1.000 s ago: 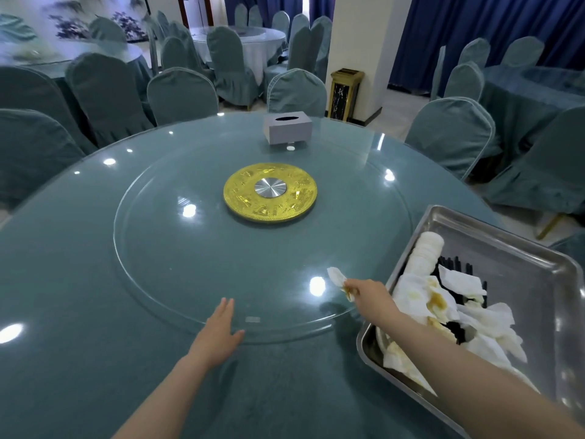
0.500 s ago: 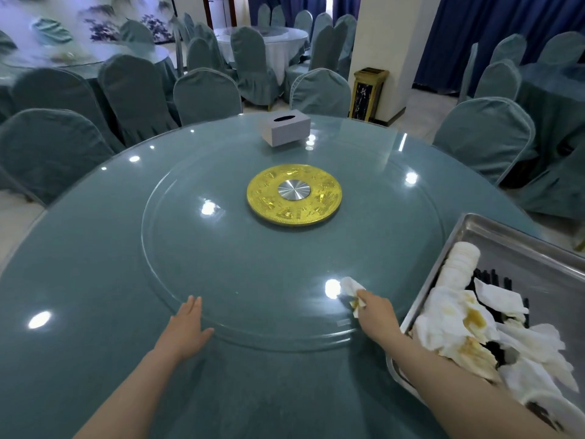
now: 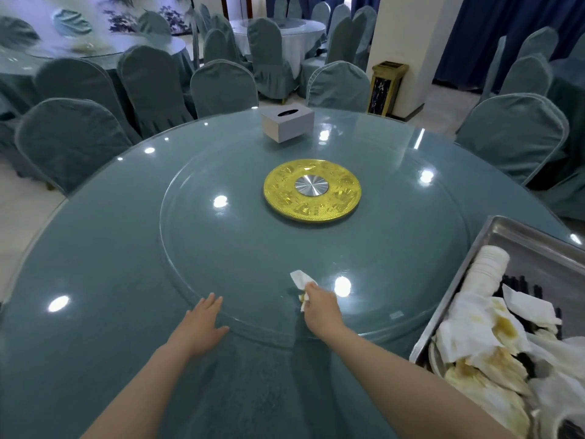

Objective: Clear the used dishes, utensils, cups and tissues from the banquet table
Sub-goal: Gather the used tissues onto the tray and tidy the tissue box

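Teal-covered chairs (image 3: 224, 87) ring round tables, dark blue curtains (image 3: 474, 33) upper right, cream pillar (image 3: 399, 30), pale floor (image 3: 443, 106).

Stained tissue (image 3: 300, 285) in right hand (image 3: 319, 307), over glass turntable (image 3: 253, 248).

A banquet hall is showing: a round table (image 3: 95, 280) is carrying a glass turntable (image 3: 253, 255), and covered chairs (image 3: 72, 141) are ringing it. Beyond the table, more tables (image 3: 278, 26), chairs and blue curtains (image 3: 468, 33) are standing.
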Tool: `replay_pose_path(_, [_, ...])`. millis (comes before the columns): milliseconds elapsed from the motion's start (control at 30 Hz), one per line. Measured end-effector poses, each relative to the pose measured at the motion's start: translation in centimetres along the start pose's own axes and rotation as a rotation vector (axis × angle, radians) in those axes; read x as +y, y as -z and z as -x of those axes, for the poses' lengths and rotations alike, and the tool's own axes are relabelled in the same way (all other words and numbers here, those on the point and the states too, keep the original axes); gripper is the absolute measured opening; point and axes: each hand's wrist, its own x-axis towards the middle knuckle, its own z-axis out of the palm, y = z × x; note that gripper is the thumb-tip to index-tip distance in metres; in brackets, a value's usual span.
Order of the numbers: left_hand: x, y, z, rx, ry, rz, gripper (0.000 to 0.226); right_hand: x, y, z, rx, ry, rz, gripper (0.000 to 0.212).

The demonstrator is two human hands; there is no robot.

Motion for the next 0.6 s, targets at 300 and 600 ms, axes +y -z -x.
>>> replay_pose_path(300, [-1.0,1.5,3.0,0.082,0.013,0.083,0.073,-2.4,-1.5,0.4,-0.354,0.53,0.386,0.029])
replay_pose_path(600, [4.1,2.9,4.4,0.124,-0.095,0.132,0.069,5.4,8.5,4.7,-0.13,0.217,0.201,0.026])
